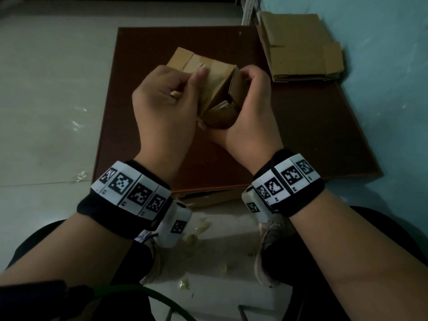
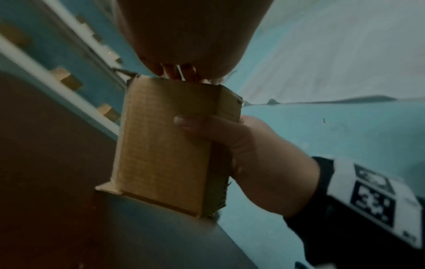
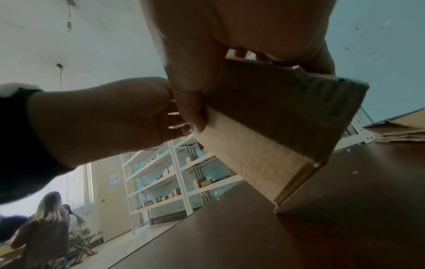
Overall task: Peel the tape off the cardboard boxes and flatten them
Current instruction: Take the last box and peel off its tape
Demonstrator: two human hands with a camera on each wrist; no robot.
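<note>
I hold a small brown cardboard box (image 1: 215,89) tilted above the dark brown board (image 1: 312,140). Its near end flaps stand partly open. My right hand (image 1: 245,89) grips the box's right end, its thumb (image 2: 190,125) lying across one side of the box (image 2: 161,145). My left hand (image 1: 185,86) is at the box's left side, with the thumb stretched up against its top. Its curled fingers pinch a pale, shiny strip of tape (image 3: 174,120) beside the box (image 3: 264,142). The far corner of the box nearly touches the board.
A pile of flattened cardboard boxes (image 1: 301,47) lies at the board's far right corner, by the blue wall. Crumpled tape scraps (image 1: 196,232) litter the pale floor between my shoes. White shelves (image 3: 174,172) with small boxes stand behind, and a seated person (image 3: 46,227) is farther off.
</note>
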